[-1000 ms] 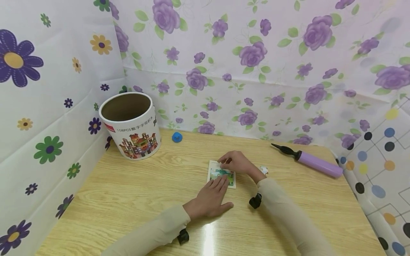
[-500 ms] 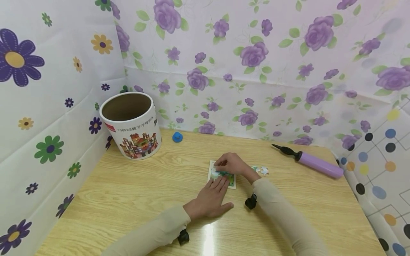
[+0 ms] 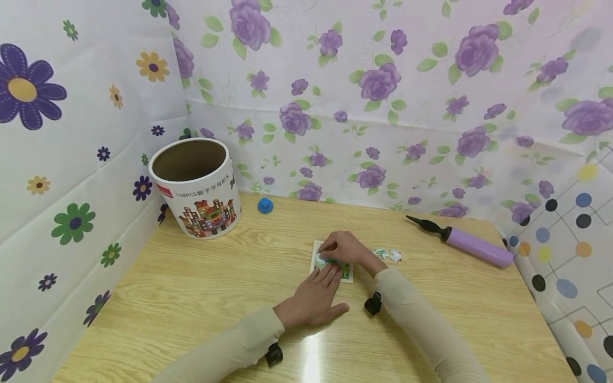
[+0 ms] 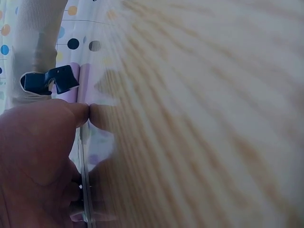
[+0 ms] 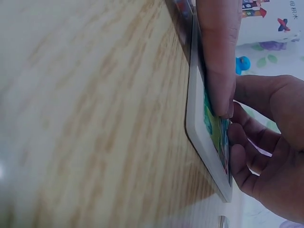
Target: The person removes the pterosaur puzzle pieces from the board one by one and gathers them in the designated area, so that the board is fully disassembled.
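Head view: the puzzle board [image 3: 332, 261] is lying flat on the tabletop [image 3: 191, 298], a little right of its middle, with both hands meeting over it.
Puzzle board: a small white-framed tray with a green and blue picture inside; in the right wrist view its raised rim [image 5: 199, 142] is showing edge-on, which is likely why the pieces are sitting in place.
Left hand: the left hand [image 3: 316, 298] is lying palm down with its fingers straight, the fingertips pressing on the near edge of the board, seemingly pinning it so that it is not sliding; its grip is released and holding nothing.
Right hand: the right hand [image 3: 346, 247] is arching over the far side of the board with its fingers curled down onto the picture; whether its grip is grasping a piece or only pressing one flat I cannot tell, as the fingers are covering the spot.
Loose pieces: two puzzle pieces [image 3: 389, 255] are lying just beside the right wrist, within easy reach.
Tube: an open cardboard canister [image 3: 196, 189] is standing upright at the far left.
Blue toy: a small blue figure [image 3: 265, 205] is sitting near the canister.
Pump: a purple hand pump [image 3: 462, 242] is lying well apart at the right.
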Tool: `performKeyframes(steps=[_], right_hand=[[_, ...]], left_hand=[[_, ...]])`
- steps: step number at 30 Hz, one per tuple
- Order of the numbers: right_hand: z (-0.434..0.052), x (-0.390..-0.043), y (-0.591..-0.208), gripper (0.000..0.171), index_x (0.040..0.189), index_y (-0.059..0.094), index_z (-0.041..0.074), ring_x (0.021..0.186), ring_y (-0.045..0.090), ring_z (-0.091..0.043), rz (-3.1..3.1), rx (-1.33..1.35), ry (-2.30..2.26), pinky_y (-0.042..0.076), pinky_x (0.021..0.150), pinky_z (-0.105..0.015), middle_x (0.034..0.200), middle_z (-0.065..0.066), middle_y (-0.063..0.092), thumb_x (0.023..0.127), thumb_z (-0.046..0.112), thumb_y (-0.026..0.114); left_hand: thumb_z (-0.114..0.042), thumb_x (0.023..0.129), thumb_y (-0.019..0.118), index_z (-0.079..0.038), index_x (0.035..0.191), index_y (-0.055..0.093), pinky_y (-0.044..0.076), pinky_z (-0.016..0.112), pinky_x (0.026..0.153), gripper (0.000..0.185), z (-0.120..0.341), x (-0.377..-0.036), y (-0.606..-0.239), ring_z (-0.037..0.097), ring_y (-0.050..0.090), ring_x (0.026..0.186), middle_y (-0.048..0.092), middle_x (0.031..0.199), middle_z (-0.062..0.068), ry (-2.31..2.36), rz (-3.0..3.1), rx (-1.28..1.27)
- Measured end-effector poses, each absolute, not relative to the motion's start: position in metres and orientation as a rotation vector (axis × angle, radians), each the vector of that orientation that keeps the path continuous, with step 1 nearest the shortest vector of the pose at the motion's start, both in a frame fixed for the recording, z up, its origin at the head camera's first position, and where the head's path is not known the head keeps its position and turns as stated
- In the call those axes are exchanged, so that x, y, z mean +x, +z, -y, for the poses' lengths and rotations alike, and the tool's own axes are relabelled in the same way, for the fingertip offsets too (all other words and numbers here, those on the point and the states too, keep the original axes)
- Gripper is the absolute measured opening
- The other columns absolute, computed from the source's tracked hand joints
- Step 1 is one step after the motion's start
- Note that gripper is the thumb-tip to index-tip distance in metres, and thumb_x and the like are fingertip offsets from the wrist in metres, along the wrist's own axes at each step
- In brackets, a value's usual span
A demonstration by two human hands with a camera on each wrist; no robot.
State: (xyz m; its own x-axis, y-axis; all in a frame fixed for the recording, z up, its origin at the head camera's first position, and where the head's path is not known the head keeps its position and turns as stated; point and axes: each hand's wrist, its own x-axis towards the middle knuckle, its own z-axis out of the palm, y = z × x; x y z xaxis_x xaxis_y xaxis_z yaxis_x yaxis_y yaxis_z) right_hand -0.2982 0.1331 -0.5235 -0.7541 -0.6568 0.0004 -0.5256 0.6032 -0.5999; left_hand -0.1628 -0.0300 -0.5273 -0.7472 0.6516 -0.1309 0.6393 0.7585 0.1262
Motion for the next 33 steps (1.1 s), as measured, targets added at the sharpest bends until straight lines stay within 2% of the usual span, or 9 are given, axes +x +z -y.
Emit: performKeyframes(steps=[19,27,33], right_hand=[[-0.1308,-0.2954,-0.5224,0.01,0.104,0.079,0.017,0.085,0.064,-0.008,-2.587,-0.965,-0.883,0.055,0.078,-0.03,0.1,0.003,0.07,0.096,0.02,0.074],[-0.1287,-0.2939,-0.5189,0.007,0.101,0.078,0.018,0.079,0.065,-0.006,-2.574,-0.949,-0.918,0.055,0.074,-0.029,0.089,0.007,0.072,0.095,0.018,0.074],[-0.128,-0.2908,-0.5153,0.008,0.102,0.079,0.017,0.079,0.067,-0.006,-2.578,-0.95,-0.947,0.056,0.074,-0.028,0.09,0.006,0.074,0.095,0.018,0.075]], left_hand=[[-0.062,0.106,0.033,-0.001,0.163,0.018,0.023,0.045,0.124,0.085,0.03,-0.1651,-0.5289,0.027,0.013,0.158,0.014,0.17,0.015,0.075,-2.802,1.037],[-0.063,0.106,0.032,-0.001,0.163,0.016,0.023,0.045,0.124,0.086,0.0299,-0.1661,-0.5305,0.027,0.013,0.158,0.011,0.171,0.015,0.061,-2.809,1.043],[-0.062,0.106,0.034,0.001,0.162,0.018,0.025,0.046,0.123,0.086,0.0308,-0.165,-0.5308,0.029,0.015,0.157,0.013,0.17,0.017,0.075,-2.819,1.071]])
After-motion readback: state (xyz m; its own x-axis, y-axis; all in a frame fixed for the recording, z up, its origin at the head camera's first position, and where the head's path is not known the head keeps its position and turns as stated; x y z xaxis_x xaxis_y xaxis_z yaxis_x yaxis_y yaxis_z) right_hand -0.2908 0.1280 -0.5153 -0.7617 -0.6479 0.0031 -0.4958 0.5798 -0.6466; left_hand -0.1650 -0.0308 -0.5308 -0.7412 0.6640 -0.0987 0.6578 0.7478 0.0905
